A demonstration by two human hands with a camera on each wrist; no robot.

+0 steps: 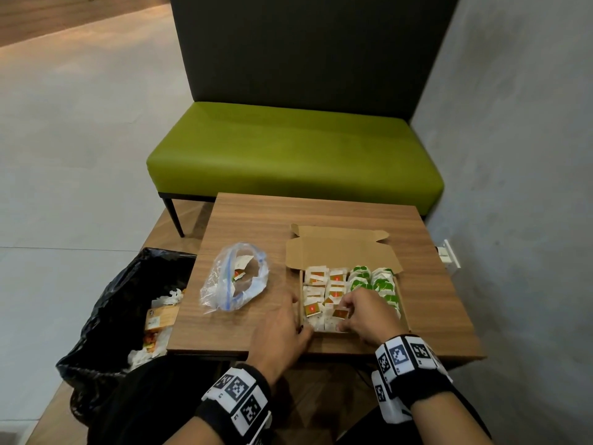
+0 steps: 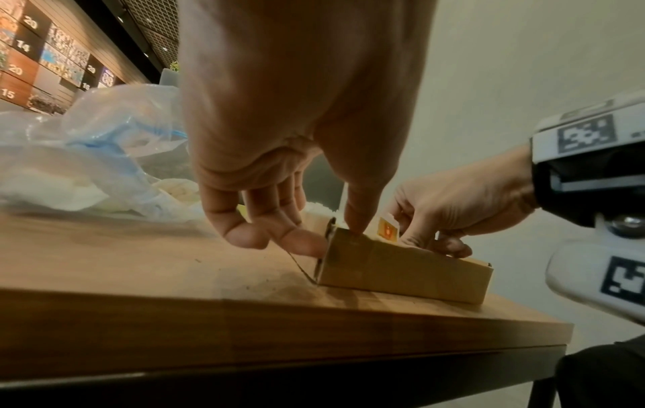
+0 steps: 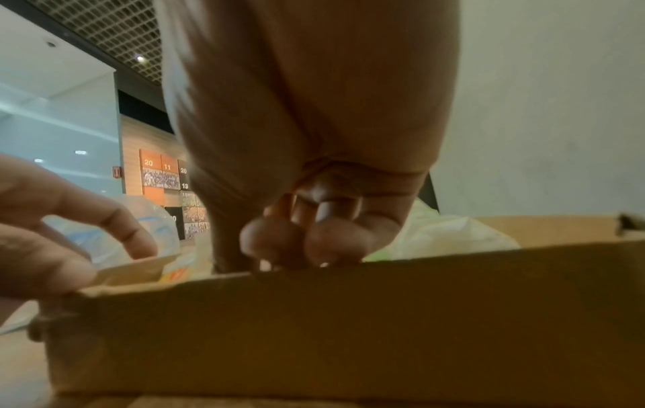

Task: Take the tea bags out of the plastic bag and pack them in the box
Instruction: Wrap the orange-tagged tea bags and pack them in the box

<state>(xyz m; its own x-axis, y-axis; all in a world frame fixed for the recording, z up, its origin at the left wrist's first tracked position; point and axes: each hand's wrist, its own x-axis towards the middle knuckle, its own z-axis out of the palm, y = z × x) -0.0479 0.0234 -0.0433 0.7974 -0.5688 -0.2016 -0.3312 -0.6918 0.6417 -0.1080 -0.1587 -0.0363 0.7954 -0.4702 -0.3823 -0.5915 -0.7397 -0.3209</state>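
Head view: right hand [image 1: 365,313] seemingly pinches tea bag [image 1: 340,313] inside box [image 1: 340,252].

Left wrist: black fabric wristband [image 1: 261,379] carrying white blocks [image 1: 237,388] printed with black-and-white square markers. Right wrist: matching black band [image 1: 423,388], white marker-printed housing [image 2: 586,138], round metal screw head [image 2: 628,224]. Bare: left hand [image 1: 282,329], right hand [image 1: 369,316]. Below, dark clothing [image 1: 154,406].

The worktop [image 1: 256,226] is smooth, low-sheen wood grain. The box [image 1: 340,252] is matt brown cardboard, the plastic bag [image 1: 218,284] clear, glossy, crinkled film, the tea bags [image 1: 316,277] matt paper. The bench [image 1: 288,149] has smooth green upholstery; the bin liner [image 1: 122,284] is shiny black plastic.
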